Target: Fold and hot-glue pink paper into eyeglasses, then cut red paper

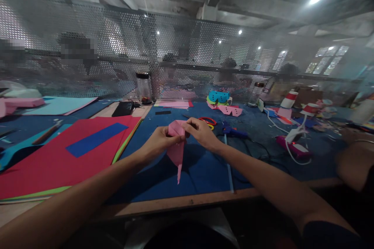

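A folded piece of pink paper [175, 152] is held up over the blue table surface, its narrow strip pointing down toward me. My left hand [160, 140] pinches its left side between thumb and fingers. At the upper right edge, the fingertips of my right hand [201, 132] are closed on the same paper. Just behind my right hand lie scissors [208, 120] with red and yellow handles. A blue glue gun [233, 130] rests to the right of that hand, with a pale glue stick [228, 167] running toward the table's front edge.
Red card sheets [87, 163] with a blue strip [96, 139] on top lie at left. Cut masks [219, 97] sit at the back. A pink power strip [293, 147] with white cables is at right, near another person's arm [355, 159]. A perforated screen [181, 42] stands behind.
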`<action>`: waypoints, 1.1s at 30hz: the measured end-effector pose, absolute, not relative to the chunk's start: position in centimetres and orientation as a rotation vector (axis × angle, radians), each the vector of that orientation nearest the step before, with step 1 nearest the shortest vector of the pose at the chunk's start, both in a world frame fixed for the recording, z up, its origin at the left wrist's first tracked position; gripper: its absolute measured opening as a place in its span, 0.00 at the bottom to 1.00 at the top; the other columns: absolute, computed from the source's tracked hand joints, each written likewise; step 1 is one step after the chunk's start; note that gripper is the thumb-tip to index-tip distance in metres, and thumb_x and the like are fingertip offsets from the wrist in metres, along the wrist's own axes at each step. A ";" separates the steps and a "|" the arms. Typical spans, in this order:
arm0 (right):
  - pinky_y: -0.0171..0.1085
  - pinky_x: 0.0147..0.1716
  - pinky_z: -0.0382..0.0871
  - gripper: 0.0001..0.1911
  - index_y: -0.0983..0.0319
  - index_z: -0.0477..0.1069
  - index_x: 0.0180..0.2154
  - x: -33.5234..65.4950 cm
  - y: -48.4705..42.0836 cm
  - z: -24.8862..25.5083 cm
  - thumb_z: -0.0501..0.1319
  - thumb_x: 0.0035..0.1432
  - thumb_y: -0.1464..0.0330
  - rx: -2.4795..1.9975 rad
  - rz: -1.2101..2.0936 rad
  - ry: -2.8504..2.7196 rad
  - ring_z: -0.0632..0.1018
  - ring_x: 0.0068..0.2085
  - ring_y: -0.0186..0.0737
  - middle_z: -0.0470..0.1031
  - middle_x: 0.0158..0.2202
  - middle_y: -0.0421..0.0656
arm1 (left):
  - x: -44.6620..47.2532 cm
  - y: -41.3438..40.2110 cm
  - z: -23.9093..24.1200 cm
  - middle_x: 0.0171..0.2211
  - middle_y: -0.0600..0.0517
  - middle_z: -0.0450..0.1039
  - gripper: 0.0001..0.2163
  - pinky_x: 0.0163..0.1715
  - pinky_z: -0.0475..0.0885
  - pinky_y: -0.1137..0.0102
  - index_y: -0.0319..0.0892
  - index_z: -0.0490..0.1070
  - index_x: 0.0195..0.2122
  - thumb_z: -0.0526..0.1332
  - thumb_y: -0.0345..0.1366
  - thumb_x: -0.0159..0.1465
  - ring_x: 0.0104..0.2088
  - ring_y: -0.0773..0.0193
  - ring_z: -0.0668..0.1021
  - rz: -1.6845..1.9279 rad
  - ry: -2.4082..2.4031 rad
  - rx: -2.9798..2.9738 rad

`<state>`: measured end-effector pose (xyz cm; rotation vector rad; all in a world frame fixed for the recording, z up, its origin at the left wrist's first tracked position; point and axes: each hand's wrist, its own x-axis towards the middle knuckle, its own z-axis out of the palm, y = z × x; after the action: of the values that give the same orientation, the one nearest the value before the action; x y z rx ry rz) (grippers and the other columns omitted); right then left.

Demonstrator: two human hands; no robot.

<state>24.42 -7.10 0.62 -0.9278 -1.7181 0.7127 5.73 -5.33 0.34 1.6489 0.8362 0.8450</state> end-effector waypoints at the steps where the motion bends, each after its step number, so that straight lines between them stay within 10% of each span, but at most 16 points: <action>1: 0.35 0.33 0.67 0.18 0.61 0.69 0.31 24.4 -7.1 0.6 0.61 0.65 0.54 -0.926 0.709 -1.727 0.74 0.29 0.35 0.73 0.26 0.37 | 5.7 -5.3 0.3 0.26 0.48 0.78 0.16 0.27 0.62 0.71 0.35 0.80 0.30 0.73 0.45 0.51 0.26 0.64 0.74 0.845 0.835 1.649; 33: 0.34 0.35 0.67 0.14 0.61 0.69 0.32 24.6 -7.0 0.3 0.60 0.66 0.58 -0.957 0.611 -1.750 0.73 0.32 0.34 0.71 0.28 0.37 | 5.9 -4.9 0.0 0.28 0.48 0.81 0.14 0.29 0.68 0.71 0.37 0.82 0.29 0.77 0.41 0.47 0.27 0.62 0.77 0.781 0.765 1.554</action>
<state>24.57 -7.03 0.33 -0.9572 -1.7498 0.6113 5.86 -4.94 0.03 1.5538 0.7648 0.7810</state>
